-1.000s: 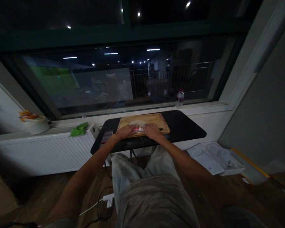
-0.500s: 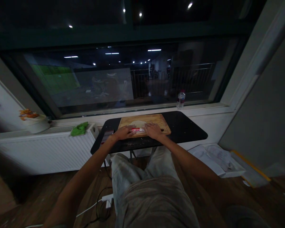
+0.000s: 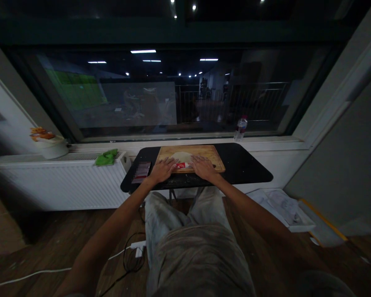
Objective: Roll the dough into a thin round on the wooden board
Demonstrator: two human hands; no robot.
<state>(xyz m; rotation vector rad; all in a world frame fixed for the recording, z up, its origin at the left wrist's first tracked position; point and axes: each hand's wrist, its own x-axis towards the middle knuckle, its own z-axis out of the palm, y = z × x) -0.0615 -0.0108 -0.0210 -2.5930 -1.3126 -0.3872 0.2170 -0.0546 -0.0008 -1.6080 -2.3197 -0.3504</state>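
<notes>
Easing the left grip (image 3: 163, 168) and right grip (image 3: 202, 167) slightly apart since a second ago, baring more of the red-and-white cylinder (image 3: 183, 165) between them. Laying both bare hands open and nearly flat over its two ends, touching it with fingers outstretched rather than clenching it. Keeping the cylinder across the near half of the wooden cutting board (image 3: 214, 154), with pale, flat dough (image 3: 181, 156) showing just beyond on the far side. Working on a black table (image 3: 244, 165), with a phone (image 3: 140, 172) lying near its left edge. Facing a plastic bottle (image 3: 240, 129) standing at far right on the windowsill (image 3: 266, 144).
</notes>
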